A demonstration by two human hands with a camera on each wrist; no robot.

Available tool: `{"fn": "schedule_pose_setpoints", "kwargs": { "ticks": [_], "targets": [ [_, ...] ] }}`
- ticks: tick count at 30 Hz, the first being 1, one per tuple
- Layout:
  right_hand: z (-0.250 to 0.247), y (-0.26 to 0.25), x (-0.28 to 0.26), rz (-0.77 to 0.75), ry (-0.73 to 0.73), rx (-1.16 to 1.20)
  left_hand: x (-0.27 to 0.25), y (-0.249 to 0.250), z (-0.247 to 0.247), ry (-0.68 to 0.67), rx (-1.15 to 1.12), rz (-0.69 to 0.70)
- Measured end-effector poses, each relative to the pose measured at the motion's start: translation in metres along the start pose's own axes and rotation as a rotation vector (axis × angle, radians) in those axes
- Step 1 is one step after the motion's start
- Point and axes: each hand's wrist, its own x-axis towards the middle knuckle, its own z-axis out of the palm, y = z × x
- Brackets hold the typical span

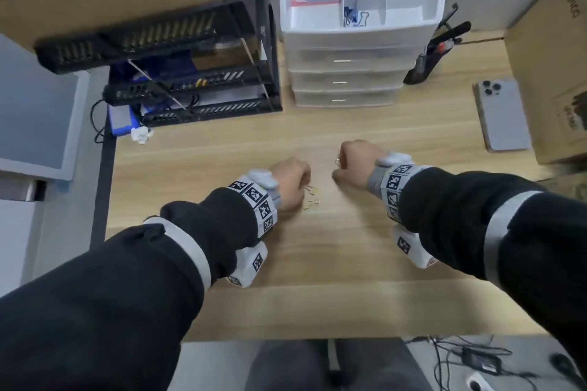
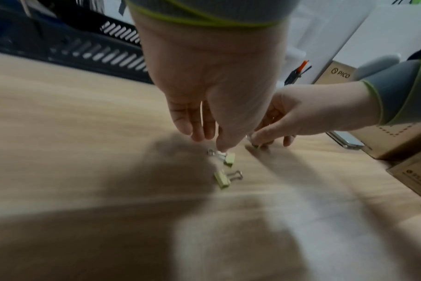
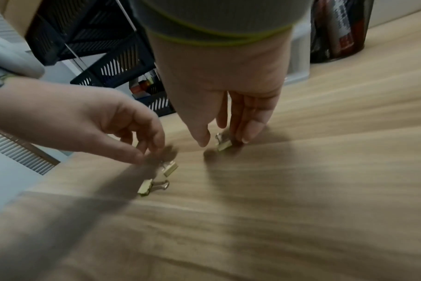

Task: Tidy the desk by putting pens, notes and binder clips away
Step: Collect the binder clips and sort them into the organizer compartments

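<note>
Three gold binder clips near the desk's (image 1: 349, 263) middle.
Left hand (image 2: 212, 79) pinches one clip's handle (image 2: 216, 153); another (image 2: 225, 178) lies just beside; right hand (image 3: 228, 85) pinches a third (image 3: 223, 145).

gold binder clips (image 3: 170, 168) | three | on desk | lying flat

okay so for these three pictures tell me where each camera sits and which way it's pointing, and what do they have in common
Head: worn on the head, looking forward and down at the desk and white drawer unit; both sleeves, left hand and right hand show.
Left wrist: on the left wrist, looking along the left hand at its fingertips over a yellow binder clip; the right hand shows too.
Right wrist: on the right wrist, looking along the right hand at its own clip; the left hand shows.
Shared: both wrist views show the untouched clip.
</note>
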Motion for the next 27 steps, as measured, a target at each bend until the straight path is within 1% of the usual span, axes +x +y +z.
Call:
{"fn": "schedule_pose_setpoints", "kwargs": {
  "ticks": [2,4,6,8,11,12,14,17,20,23,25,27],
  "targets": [
    [0.016,0.003,0.004,0.004,0.031,-0.013,0.007,-0.001,0.02,0.047,-0.015,0.024],
    [0.022,0.004,0.005,0.025,0.038,-0.011,0.011,-0.002,0.031,0.065,-0.024,0.032],
    [0.023,0.003,0.005,0.067,0.007,0.007,0.016,0.0,0.036,0.083,-0.024,0.023],
    [0.024,0.004,0.004,0.109,-0.029,0.078,0.02,0.002,0.039,0.087,0.002,0.033],
    [0.022,0.008,0.0,0.117,-0.016,0.248,0.021,0.007,0.035,0.058,0.093,0.085],
    [0.019,0.009,-0.002,0.105,-0.024,0.285,0.022,0.007,0.033,0.053,0.114,0.099],
    [0.015,0.012,-0.006,0.067,-0.047,0.32,0.021,0.007,0.029,0.028,0.118,0.083],
    [0.014,0.012,-0.011,0.002,-0.092,0.388,0.02,0.002,0.027,-0.033,0.05,0.015],
    [0.025,0.005,-0.011,-0.079,-0.237,0.439,0.017,-0.007,0.024,0.011,-0.042,-0.049],
    [0.034,-0.009,-0.014,-0.106,-0.351,0.423,0.011,-0.018,0.02,0.056,-0.029,-0.093],
    [0.039,-0.022,-0.016,-0.147,-0.342,0.394,0.005,-0.027,0.019,0.05,-0.022,-0.112],
    [0.045,-0.028,-0.017,-0.242,-0.291,0.271,0.0,-0.032,0.019,0.035,-0.039,-0.123]
  ]
}}
